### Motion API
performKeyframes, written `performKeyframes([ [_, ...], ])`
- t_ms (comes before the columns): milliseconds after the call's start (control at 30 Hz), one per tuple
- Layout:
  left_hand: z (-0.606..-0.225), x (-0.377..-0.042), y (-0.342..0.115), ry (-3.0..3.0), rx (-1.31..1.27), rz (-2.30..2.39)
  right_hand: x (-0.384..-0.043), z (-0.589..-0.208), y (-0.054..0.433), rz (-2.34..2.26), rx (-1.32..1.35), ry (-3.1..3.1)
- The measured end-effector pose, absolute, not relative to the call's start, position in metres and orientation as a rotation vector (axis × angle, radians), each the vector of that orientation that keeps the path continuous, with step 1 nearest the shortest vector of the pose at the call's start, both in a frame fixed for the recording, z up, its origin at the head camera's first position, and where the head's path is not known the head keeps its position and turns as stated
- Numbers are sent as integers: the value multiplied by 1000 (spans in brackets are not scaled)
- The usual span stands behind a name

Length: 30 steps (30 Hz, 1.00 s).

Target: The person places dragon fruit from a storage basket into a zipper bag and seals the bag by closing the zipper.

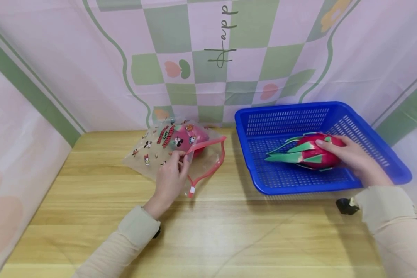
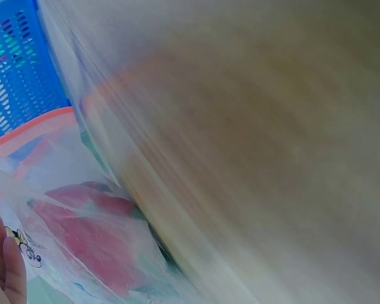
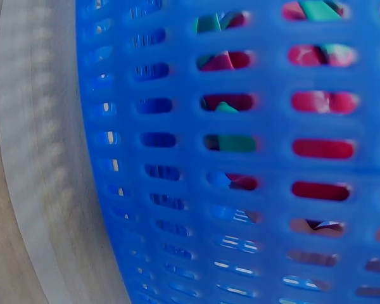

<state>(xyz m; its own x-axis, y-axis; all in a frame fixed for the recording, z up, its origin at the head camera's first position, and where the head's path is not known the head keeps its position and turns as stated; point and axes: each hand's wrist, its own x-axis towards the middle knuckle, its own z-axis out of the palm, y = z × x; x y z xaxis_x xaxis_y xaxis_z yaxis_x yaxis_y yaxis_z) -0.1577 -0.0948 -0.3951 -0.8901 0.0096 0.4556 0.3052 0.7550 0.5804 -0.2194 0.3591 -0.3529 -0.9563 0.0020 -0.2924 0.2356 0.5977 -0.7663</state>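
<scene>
On the left of the table lies a clear zip bag [image 1: 154,156] with cartoon prints and a red zip edge. My left hand [image 1: 168,181] pinches that edge, and the bag's mouth gapes toward the right. Inside is a pinkish-red thing [image 1: 201,135]; the left wrist view shows it through the plastic as red with green bits [image 2: 95,240]. My right hand [image 1: 361,160] reaches into the blue basket [image 1: 285,191] and grips a red dragon fruit [image 1: 324,156] with green leaf tips pointing left. In the right wrist view, the basket's slotted wall [image 3: 190,120] hides the hand.
A light wooden table [image 1: 208,239] carries the bag and basket. Behind it hangs a pink and green checked cloth [image 1: 208,58], with more cloth at both sides. The basket's raised rim stands around the right hand's work.
</scene>
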Motion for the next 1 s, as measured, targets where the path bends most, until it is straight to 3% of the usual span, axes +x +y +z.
performKeyframes([
  [467,-395,-156,-94,-2543,-221,-949,-218,-353,361,-1385,326,2695],
  [767,-396,-157,-93,-2538,-238,-938,-216,-346,362,-1564,580,2657],
  [1000,-393,-160,-97,-2495,-264,-930,-213,-340,362,-2006,643,2451],
])
